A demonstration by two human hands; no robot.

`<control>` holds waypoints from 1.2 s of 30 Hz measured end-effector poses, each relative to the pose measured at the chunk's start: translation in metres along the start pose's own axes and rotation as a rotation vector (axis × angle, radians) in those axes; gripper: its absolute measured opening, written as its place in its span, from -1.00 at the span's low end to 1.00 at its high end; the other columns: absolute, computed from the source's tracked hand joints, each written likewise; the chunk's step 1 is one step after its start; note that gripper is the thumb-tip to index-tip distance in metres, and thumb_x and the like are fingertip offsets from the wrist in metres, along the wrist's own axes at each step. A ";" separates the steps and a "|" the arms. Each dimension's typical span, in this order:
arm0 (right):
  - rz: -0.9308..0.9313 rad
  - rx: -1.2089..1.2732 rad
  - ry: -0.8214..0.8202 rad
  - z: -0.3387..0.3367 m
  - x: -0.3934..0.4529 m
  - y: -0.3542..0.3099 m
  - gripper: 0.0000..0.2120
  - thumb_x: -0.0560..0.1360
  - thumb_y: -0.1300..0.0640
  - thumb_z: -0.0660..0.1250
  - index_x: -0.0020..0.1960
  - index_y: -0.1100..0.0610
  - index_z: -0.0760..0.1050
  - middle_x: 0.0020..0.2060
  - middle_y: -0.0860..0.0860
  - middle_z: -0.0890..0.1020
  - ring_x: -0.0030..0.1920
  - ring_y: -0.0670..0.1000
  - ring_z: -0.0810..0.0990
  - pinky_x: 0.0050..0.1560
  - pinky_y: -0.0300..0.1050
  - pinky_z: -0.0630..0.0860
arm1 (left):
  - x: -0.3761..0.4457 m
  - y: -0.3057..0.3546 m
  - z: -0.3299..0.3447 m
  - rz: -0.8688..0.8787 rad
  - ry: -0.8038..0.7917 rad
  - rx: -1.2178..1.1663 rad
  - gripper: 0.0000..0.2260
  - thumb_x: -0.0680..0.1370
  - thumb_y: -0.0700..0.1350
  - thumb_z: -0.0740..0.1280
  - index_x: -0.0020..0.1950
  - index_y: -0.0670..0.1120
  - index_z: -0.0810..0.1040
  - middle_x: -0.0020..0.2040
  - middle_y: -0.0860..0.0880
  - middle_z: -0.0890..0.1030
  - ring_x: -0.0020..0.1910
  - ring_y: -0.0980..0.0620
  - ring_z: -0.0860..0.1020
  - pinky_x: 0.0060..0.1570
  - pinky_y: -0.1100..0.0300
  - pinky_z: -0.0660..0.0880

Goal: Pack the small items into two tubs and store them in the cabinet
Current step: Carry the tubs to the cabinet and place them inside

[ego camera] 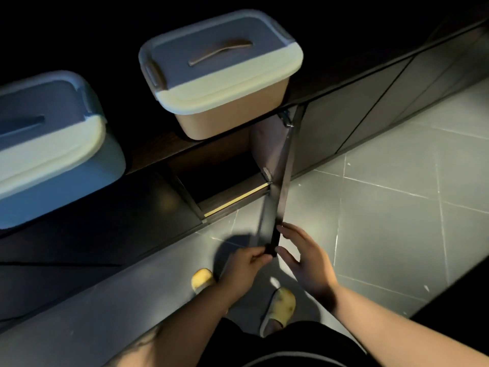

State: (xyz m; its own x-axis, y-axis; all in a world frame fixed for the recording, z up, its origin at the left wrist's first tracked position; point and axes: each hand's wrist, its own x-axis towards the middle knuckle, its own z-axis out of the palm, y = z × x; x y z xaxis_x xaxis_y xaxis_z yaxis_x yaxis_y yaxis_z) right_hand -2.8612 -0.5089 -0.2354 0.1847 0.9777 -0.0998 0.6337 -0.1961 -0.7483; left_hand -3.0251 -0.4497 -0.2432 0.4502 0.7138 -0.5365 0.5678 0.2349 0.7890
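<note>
Dim counter (pixel 148 152), blue tub (pixel 53 154) cropped, cabinet (pixel 225 178) interior dark, left hand (pixel 246 263) pinching door (pixel 281 197) edge, right hand (pixel 304 255) flat against it

Materials and finishes, cabinet area

Smooth matt plastic on beige tub (pixel 230 112) and blue tub (pixel 60 178); dark, faintly wood-grained tabletop (pixel 156 152); dark, slightly glossy cabinet door (pixel 281 197) with metal hinge (pixel 287 120); smooth, semi-gloss grey floor tiles (pixel 383 207).

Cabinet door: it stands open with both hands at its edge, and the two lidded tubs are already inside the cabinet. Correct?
Not quite. The head view shows the beige tub and the blue tub on the countertop, not inside. The cabinet door is open, with the left hand and right hand at its edge.
</note>
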 end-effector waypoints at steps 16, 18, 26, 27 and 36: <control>0.423 -0.166 0.211 -0.135 -0.013 0.089 -0.62 0.51 0.19 0.19 0.27 -0.05 0.53 0.09 0.00 0.67 0.15 0.07 0.57 0.00 -0.19 0.40 | 0.046 0.132 0.166 0.059 -0.172 -0.111 -0.46 0.56 -0.29 0.27 0.50 -0.04 0.21 0.20 -0.14 0.55 0.03 0.13 0.53 -0.12 0.54 0.39; 0.439 -0.204 0.228 -0.148 -0.006 0.094 -0.62 0.52 0.27 0.21 0.26 -0.02 0.54 0.11 0.05 0.66 0.15 0.14 0.57 0.08 -0.09 0.44 | 0.049 0.138 0.168 0.066 -0.202 -0.074 -0.45 0.55 -0.28 0.28 0.50 -0.01 0.22 0.24 -0.12 0.52 0.05 0.11 0.54 0.00 0.45 0.42; 0.593 -0.172 0.431 -0.117 0.006 0.071 -0.55 0.39 0.24 0.25 0.27 0.08 0.45 0.18 0.11 0.57 0.23 0.18 0.46 0.24 0.02 0.37 | 0.035 0.104 0.101 0.016 -0.089 0.021 -0.56 0.54 -0.23 0.32 0.41 -0.05 0.38 0.30 -0.02 0.51 0.18 0.06 0.53 0.06 0.37 0.43; 0.552 -0.211 0.451 -0.106 0.011 0.062 -0.52 0.35 0.24 0.26 0.28 0.12 0.44 0.21 0.13 0.55 0.27 0.19 0.43 0.34 0.05 0.29 | 0.032 0.095 0.084 0.005 -0.034 0.006 -0.58 0.53 -0.23 0.32 0.38 -0.03 0.42 0.28 -0.02 0.53 0.14 0.07 0.55 0.06 0.35 0.46; 0.085 -0.053 -0.183 0.023 0.106 -0.076 -0.58 0.36 0.24 0.25 0.22 0.09 0.51 0.21 0.01 0.54 0.26 0.04 0.45 0.29 -0.20 0.26 | 0.014 0.030 -0.088 -0.119 0.471 -0.041 -0.59 0.48 -0.27 0.27 0.31 -0.03 0.50 0.21 0.01 0.59 0.17 0.07 0.55 0.22 0.25 0.41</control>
State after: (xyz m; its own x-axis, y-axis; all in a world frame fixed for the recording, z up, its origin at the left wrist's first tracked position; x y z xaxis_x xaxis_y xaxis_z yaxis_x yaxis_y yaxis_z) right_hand -2.9075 -0.3887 -0.2040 0.1027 0.9538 -0.2822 0.6611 -0.2774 -0.6971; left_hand -3.0628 -0.3747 -0.2005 0.0178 0.8990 -0.4376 0.5644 0.3522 0.7465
